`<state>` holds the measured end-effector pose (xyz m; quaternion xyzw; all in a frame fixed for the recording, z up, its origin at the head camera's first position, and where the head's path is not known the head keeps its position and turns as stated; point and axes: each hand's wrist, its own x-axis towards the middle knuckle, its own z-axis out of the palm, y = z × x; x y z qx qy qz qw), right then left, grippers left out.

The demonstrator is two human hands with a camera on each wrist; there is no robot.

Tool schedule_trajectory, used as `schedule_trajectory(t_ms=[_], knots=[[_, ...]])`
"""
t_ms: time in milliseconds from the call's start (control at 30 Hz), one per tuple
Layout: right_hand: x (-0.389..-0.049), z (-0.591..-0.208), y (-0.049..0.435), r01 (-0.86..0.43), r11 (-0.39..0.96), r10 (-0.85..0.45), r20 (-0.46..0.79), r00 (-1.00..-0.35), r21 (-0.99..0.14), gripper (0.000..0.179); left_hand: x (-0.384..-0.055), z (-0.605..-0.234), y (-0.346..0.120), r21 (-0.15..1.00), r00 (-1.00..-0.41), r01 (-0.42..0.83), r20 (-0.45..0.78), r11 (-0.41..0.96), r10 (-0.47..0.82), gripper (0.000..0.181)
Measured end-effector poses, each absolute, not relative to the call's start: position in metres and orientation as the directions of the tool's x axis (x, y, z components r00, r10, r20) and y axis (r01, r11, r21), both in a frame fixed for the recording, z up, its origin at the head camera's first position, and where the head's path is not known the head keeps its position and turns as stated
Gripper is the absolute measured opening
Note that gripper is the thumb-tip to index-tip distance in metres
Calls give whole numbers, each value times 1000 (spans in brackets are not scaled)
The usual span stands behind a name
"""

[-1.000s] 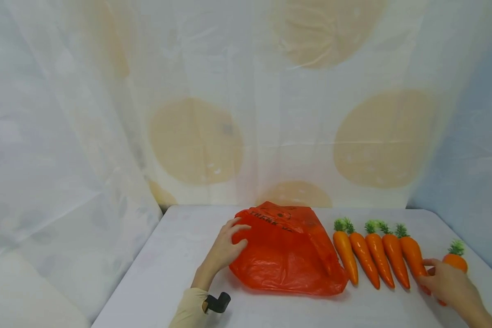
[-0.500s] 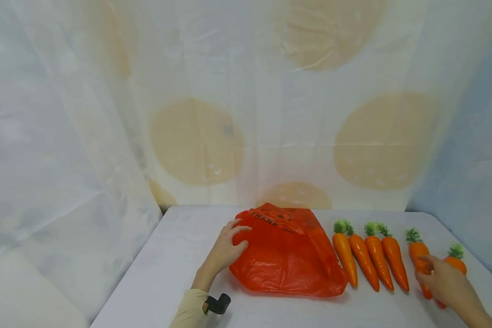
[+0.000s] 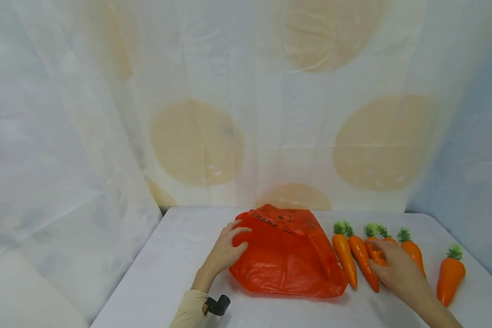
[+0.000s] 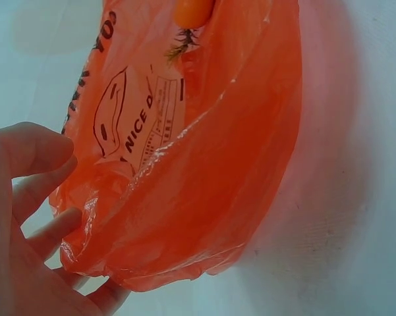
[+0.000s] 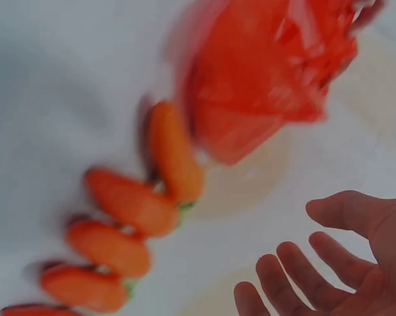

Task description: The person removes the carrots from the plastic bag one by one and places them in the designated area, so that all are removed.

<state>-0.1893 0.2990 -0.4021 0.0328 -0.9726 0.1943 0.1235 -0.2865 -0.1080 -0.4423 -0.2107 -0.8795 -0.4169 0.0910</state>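
A red plastic bag (image 3: 287,259) printed with black lettering lies at the middle of the table. At its left edge, my left hand (image 3: 224,246) has its fingers spread and bent a little, the tips by the plastic; in the left wrist view the fingers (image 4: 56,234) meet the rim. Right of the bag, several orange carrots with green tops lie in a row. My right hand (image 3: 399,271) is over the middle carrots (image 3: 375,253), hiding their lower parts. In the right wrist view its fingers (image 5: 286,270) look loose and hold nothing.
The leftmost carrot (image 3: 345,259) lies against the bag's right side. A lone carrot (image 3: 451,278) lies apart at the right. In the left wrist view, a carrot end (image 4: 194,12) shows at the top; whether it is inside the bag I cannot tell. Patterned sheets (image 3: 289,136) enclose the table.
My right hand has moved left, from the two right-hand carrots to the middle ones. The fifth carrot shifted right, then back toward the row. The left hand and the bag stay in place.
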Motion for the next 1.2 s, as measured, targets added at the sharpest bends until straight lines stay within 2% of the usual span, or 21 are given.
schedule_trajectory(t_ms=[267,400,533,667,867,1100,1200], knots=[[-172,-396,213,-250,872,-136,282,-950,-421,47,-287,-441,-106,690,-898,440,320,575,303,34],[-177,-404,178,-282,836,-210,200,-957,-470,47,-287,-440,-106,696,-905,424,306,580,295,34],[-192,-422,164,-289,820,-265,121,-957,-493,45,-286,-440,-106,695,-901,432,312,575,301,34],[-207,-440,164,-296,839,-284,97,-954,-457,49,-285,-442,-105,685,-897,442,315,580,311,35],[-216,-456,174,-276,865,-251,114,-961,-418,62,-280,-443,-104,681,-887,460,333,569,319,35],[-222,-463,179,-105,907,-105,22,-994,-408,72,-281,-441,-98,686,-883,468,338,557,326,34],[-221,-465,181,-87,926,-77,42,-996,-368,72,-282,-441,-95,681,-883,467,329,564,333,35]])
